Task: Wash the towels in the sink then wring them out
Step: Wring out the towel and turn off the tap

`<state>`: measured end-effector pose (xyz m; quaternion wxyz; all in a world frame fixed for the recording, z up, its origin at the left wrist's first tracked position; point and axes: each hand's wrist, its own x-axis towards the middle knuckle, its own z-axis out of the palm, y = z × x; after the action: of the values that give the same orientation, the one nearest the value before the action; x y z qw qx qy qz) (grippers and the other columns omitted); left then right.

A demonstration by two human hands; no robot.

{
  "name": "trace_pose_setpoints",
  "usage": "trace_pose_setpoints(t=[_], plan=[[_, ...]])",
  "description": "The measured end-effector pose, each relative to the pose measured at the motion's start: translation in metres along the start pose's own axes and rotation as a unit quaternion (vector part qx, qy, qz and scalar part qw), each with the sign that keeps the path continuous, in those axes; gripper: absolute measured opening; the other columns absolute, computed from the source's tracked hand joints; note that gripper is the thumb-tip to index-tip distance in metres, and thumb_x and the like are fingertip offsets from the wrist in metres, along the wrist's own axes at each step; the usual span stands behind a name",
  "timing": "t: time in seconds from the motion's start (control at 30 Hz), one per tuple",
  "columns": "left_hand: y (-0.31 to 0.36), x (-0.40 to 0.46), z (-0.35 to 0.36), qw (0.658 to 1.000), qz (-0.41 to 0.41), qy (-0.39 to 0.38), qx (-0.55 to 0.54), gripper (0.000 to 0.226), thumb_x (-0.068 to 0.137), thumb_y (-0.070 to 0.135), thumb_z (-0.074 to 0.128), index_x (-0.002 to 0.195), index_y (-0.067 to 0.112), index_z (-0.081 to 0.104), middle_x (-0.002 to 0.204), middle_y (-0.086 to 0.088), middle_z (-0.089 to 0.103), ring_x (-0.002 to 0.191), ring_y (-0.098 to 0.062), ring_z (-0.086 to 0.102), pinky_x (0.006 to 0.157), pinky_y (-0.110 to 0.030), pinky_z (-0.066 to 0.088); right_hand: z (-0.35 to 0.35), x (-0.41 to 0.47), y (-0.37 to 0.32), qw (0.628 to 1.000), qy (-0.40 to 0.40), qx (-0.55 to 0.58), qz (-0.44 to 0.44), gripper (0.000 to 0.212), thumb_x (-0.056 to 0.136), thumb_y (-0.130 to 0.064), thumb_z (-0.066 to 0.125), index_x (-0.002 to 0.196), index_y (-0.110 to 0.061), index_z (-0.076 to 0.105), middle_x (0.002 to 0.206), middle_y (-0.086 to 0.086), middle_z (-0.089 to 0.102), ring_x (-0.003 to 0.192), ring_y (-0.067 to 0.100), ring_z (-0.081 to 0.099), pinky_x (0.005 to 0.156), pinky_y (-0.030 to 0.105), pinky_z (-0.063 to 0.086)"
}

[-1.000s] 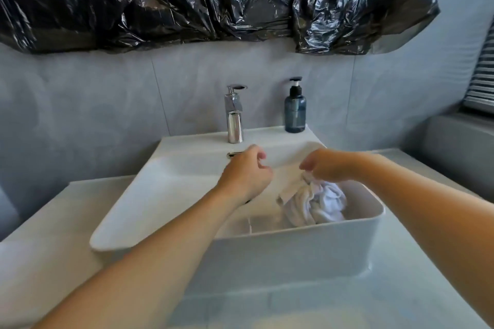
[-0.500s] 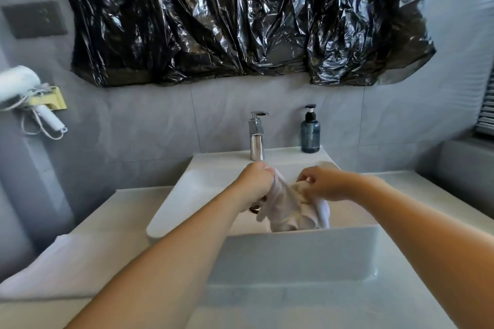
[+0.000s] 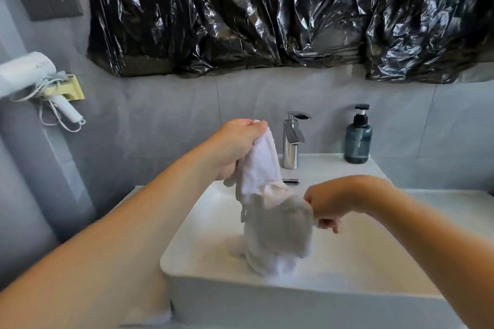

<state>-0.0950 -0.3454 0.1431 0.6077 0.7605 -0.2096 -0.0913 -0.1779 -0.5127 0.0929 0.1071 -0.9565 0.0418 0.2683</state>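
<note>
1. Two hands held one white towel [image 3: 270,211] above the white sink [image 3: 213,286].
2. Left hand [image 3: 235,147], at 11 o'clock from the towel's middle, had its fingers clamped on the upper end.
3. Right hand [image 3: 327,204], at 3 o'clock, pinched the towel's right edge, fingers curled.
4. Towel hung down from the left hand; its lower end reached into the basin.
5. Chrome tap [image 3: 292,141] stood at 12 o'clock behind the sink; a blue soap bottle [image 3: 358,139] stood at 1 o'clock.

Soft daylight, slight blur, wide-angle edge distortion
</note>
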Motion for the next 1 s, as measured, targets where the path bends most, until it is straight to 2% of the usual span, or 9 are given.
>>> trace_pose_setpoints(t=[0.13, 0.23, 0.3, 0.4, 0.53, 0.67, 0.73, 0.87, 1.0], plan=[[0.011, 0.008, -0.018, 0.994, -0.088, -0.006, -0.06, 0.027, 0.101, 0.024, 0.055, 0.092, 0.0, 0.065, 0.092, -0.014, 0.068, 0.09, -0.026, 0.066, 0.089, -0.036, 0.051, -0.012, 0.01, -0.005, 0.997, -0.037, 0.047, -0.048, 0.011, 0.088, -0.011, 0.054, 0.092, -0.016, 0.063, 0.085, 0.004, 0.067, 0.076, 0.017, 0.062, 0.075, 0.026, 0.049], [0.032, 0.004, -0.033, 0.979, -0.161, -0.078, -0.099, 0.018, 0.098, 0.011, 0.046, 0.092, -0.001, 0.057, 0.084, -0.011, 0.059, 0.08, -0.025, 0.06, 0.074, -0.031, 0.048, -0.026, 0.001, -0.011, 0.952, -0.012, 0.271, -0.144, 0.061, 0.073, -0.014, 0.066, 0.131, -0.028, 0.051, 0.12, -0.005, 0.062, 0.106, 0.011, 0.061, 0.092, 0.024, 0.047], [0.041, 0.003, -0.041, 0.971, -0.173, -0.128, -0.108, 0.011, 0.082, -0.001, 0.043, 0.09, 0.0, 0.051, 0.08, -0.011, 0.049, 0.073, -0.026, 0.052, 0.066, -0.03, 0.043, -0.032, -0.004, -0.017, 0.904, -0.029, 0.384, -0.186, 0.071, 0.069, -0.024, 0.075, 0.133, -0.033, 0.045, 0.126, -0.01, 0.063, 0.115, 0.01, 0.06, 0.095, 0.025, 0.046], [0.031, 0.008, -0.045, 0.983, -0.125, -0.127, -0.053, 0.022, 0.085, -0.013, 0.04, 0.094, -0.003, 0.057, 0.091, -0.017, 0.055, 0.082, -0.027, 0.057, 0.075, -0.032, 0.048, -0.032, 0.003, -0.031, 0.943, 0.079, 0.27, -0.18, 0.056, 0.066, -0.051, 0.078, 0.112, -0.032, 0.052, 0.102, -0.013, 0.07, 0.099, 0.011, 0.065, 0.088, 0.033, 0.051], [-0.002, 0.011, -0.042, 0.993, -0.032, -0.013, 0.116, 0.016, 0.091, -0.004, 0.057, 0.094, 0.008, 0.068, 0.092, -0.016, 0.068, 0.081, -0.022, 0.062, 0.076, -0.032, 0.049, -0.017, 0.024, -0.038, 0.941, 0.226, 0.189, -0.168, 0.016, 0.088, -0.026, 0.059, 0.1, -0.016, 0.056, 0.088, -0.006, 0.06, 0.086, 0.02, 0.057, 0.075, 0.033, 0.044], [-0.038, 0.0, -0.045, 0.985, 0.0, 0.019, 0.172, 0.005, 0.092, 0.011, 0.065, 0.094, 0.009, 0.069, 0.082, -0.008, 0.066, 0.07, -0.021, 0.06, 0.064, -0.031, 0.047, 0.005, 0.014, -0.031, 0.92, 0.307, 0.165, -0.181, 0.039, 0.099, -0.02, 0.044, 0.133, -0.038, 0.05, 0.11, -0.015, 0.059, 0.095, 0.008, 0.05, 0.076, 0.021, 0.035], [-0.047, -0.013, -0.045, 0.983, -0.009, 0.041, 0.178, 0.01, 0.095, 0.019, 0.063, 0.09, 0.011, 0.067, 0.078, -0.005, 0.061, 0.066, -0.018, 0.054, 0.058, -0.026, 0.044, 0.016, 0.003, -0.03, 0.895, 0.375, 0.149, -0.189, 0.035, 0.102, -0.02, 0.043, 0.131, -0.035, 0.055, 0.11, -0.017, 0.057, 0.097, 0.006, 0.049, 0.077, 0.015, 0.036], [-0.038, -0.06, -0.056, 0.996, -0.082, 0.03, 0.029, 0.021, 0.091, 0.002, 0.053, 0.074, 0.008, 0.065, 0.065, -0.007, 0.062, 0.059, -0.02, 0.058, 0.058, -0.023, 0.046, 0.035, -0.036, -0.02, 0.833, 0.494, 0.216, -0.124, 0.028, 0.097, -0.011, 0.042, 0.113, -0.019, 0.064, 0.108, 0.006, 0.066, 0.101, 0.029, 0.058, 0.083, 0.036, 0.046], [-0.005, -0.096, -0.043, 0.998, 0.005, 0.056, 0.007, 0.022, 0.087, -0.008, 0.056, 0.081, 0.013, 0.06, 0.075, -0.005, 0.056, 0.066, -0.016, 0.054, 0.061, -0.023, 0.044, 0.057, -0.085, -0.036, 0.825, 0.484, 0.258, -0.135, 0.048, 0.086, -0.001, 0.033, 0.118, -0.028, 0.055, 0.097, 0.006, 0.059, 0.082, 0.028, 0.053, 0.067, 0.032, 0.041]])
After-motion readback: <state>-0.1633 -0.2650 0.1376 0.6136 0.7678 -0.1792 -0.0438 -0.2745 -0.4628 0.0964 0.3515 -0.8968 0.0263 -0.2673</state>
